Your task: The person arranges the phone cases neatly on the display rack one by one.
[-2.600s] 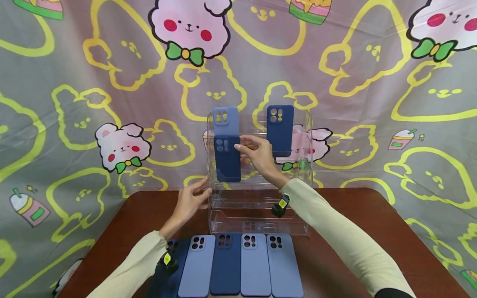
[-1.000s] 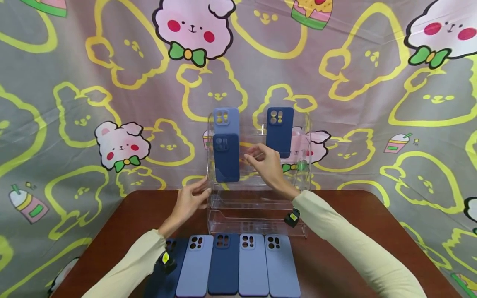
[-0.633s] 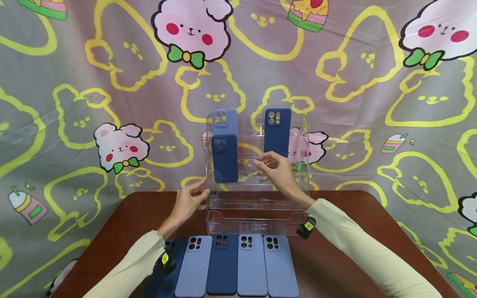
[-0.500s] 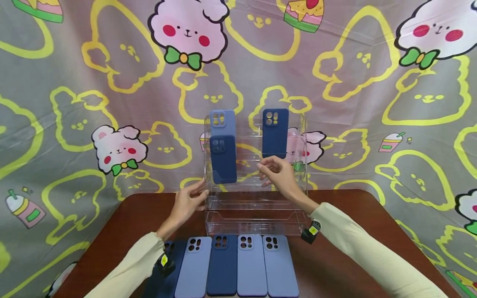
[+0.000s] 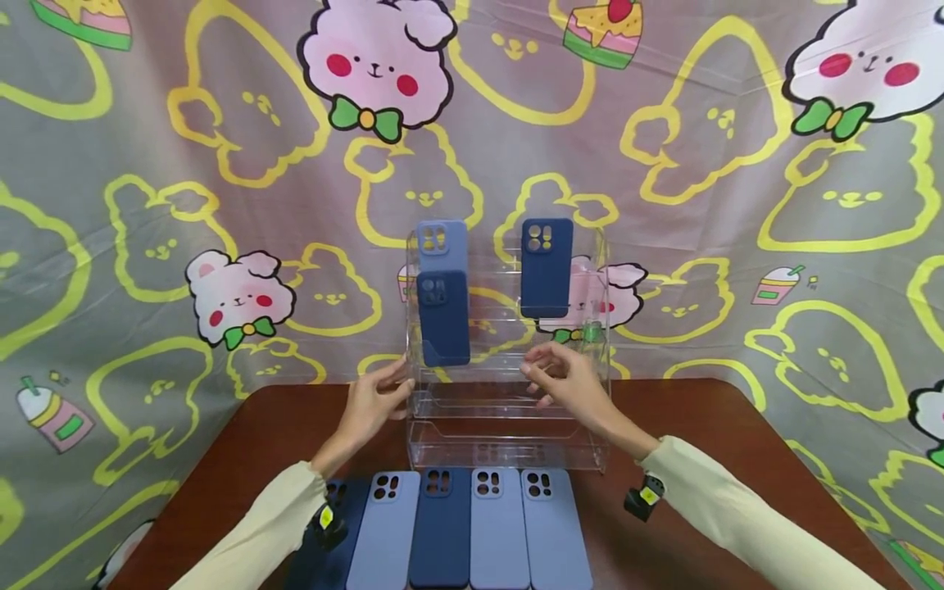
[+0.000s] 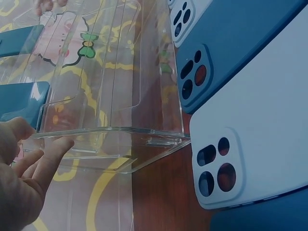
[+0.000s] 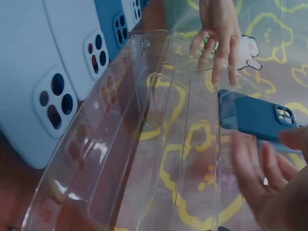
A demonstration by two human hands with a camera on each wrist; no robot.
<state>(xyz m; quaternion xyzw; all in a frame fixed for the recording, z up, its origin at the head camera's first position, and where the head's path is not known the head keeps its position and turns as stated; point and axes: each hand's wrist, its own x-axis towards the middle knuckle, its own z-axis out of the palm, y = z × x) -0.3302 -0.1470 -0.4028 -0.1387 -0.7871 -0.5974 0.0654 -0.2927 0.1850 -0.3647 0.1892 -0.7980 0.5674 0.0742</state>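
A clear tiered display rack [image 5: 509, 430] stands upright on the table. My left hand [image 5: 374, 399] touches its left side panel, and in the right wrist view the fingers of that left hand [image 7: 221, 38] look fairly straight against the plastic. My right hand [image 5: 571, 385], fingers loosely bent and holding nothing, is in front of the rack's right half. On the rack's left side a dark blue phone case [image 5: 444, 319] stands in front of a light blue phone case [image 5: 442, 246], partly covering it. Another dark blue phone case [image 5: 546, 266] stands at upper right.
Several phone cases lie in a row before the rack, among them a light blue one [image 5: 556, 533] at the right end and a dark one [image 5: 335, 541] partly behind the left sleeve. The brown table [image 5: 686, 459] meets a patterned cloth [image 5: 701, 205] behind.
My right hand has left the front dark blue phone case's edge and moved right and down. That case stays in the rack. My left hand has stayed at the side panel.
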